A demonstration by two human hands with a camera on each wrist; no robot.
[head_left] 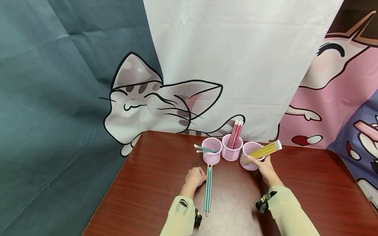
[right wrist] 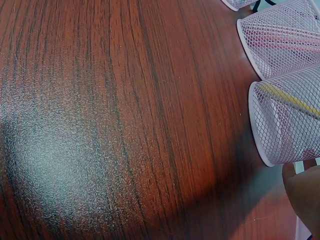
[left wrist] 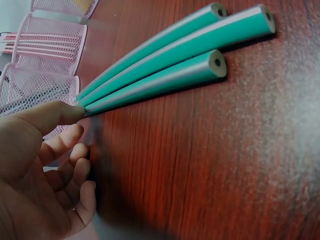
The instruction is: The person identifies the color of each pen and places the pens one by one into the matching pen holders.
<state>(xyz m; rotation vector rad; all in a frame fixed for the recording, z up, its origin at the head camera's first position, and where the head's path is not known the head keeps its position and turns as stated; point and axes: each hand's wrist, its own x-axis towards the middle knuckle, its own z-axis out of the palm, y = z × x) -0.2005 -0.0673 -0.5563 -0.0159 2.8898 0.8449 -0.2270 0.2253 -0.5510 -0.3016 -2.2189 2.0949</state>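
Three green pencils [head_left: 208,190] lie side by side on the table. My left hand [head_left: 195,177] is just left of them, fingers loosely bent. In the left wrist view, its thumb [left wrist: 65,113] reaches the nearest pencil, while the other fingers stay apart from it. My right hand [head_left: 267,169] grips the right pink mesh cup [head_left: 247,165], with the thumb across its front near the rim; some fingers are hidden. Several yellow pencils [head_left: 262,151] stand in that cup, leaning right over the hand. In the right wrist view, fingers [right wrist: 290,171] meet the mesh side.
Another pink mesh cup [head_left: 231,155] holds several red pencils [head_left: 235,134] in the middle. The left pink mesh cup [head_left: 211,159] has green pencils [head_left: 203,149] leaning left over its rim. All stand near the back edge of the brown table [head_left: 147,183], before a printed cloth [head_left: 236,59].
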